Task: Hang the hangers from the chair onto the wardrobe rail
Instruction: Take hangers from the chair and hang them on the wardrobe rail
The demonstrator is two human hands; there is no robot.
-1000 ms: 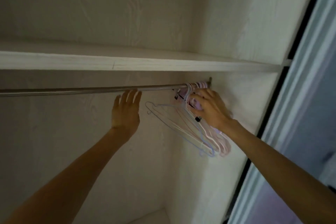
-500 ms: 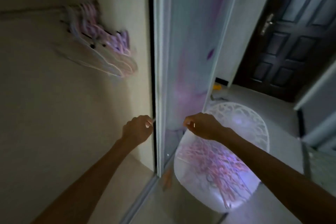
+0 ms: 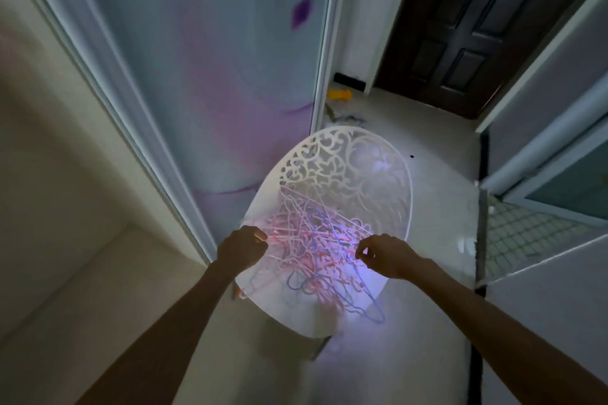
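A tangled pile of thin pink, white and blue hangers (image 3: 316, 250) lies on the seat of a white chair (image 3: 378, 174) with a cut-out patterned back. My left hand (image 3: 241, 248) is curled into a fist at the pile's left edge, next to a pink hanger. My right hand (image 3: 385, 253) hovers over the pile's right side with thumb and forefinger pinched together. No hanger is lifted off the pile. The wardrobe rail is out of view.
The open wardrobe's pale inner wall (image 3: 49, 141) fills the left, bounded by the sliding door (image 3: 214, 76) and its frame. A dark panelled door (image 3: 477, 26) stands behind the chair. A yellow object (image 3: 339, 95) lies on the floor by it.
My view has swung from the rail and the hung hangers down to the chair. Both hands have dropped from the rail and now sit at the pile on the seat.
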